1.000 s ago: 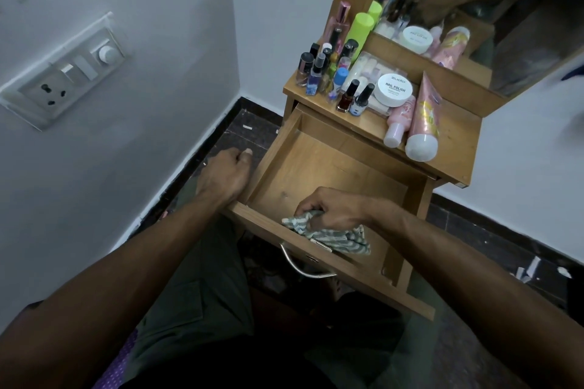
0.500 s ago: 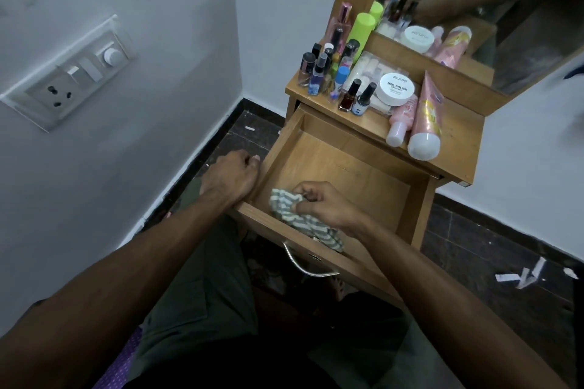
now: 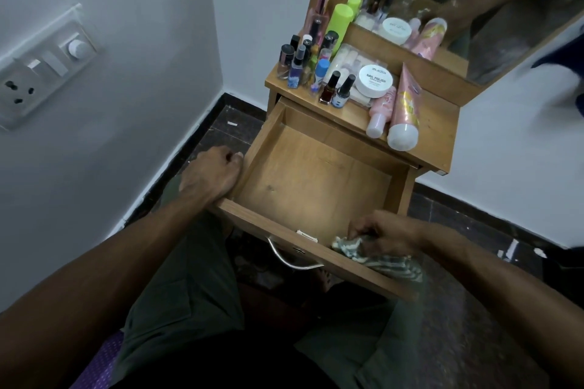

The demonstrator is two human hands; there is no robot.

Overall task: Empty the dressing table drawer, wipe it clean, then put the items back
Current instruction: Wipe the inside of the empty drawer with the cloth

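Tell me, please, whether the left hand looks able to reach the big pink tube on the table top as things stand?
Probably yes. The left hand grips the drawer's left wall, so it must let go first; nothing then stands between it and the pink tube across the empty drawer.

Dim, cool indoor light leaves the walls grey-blue and the lower frame in deep shadow. Wide-angle distortion bends lines near the edges, and the far right edge is blurred.
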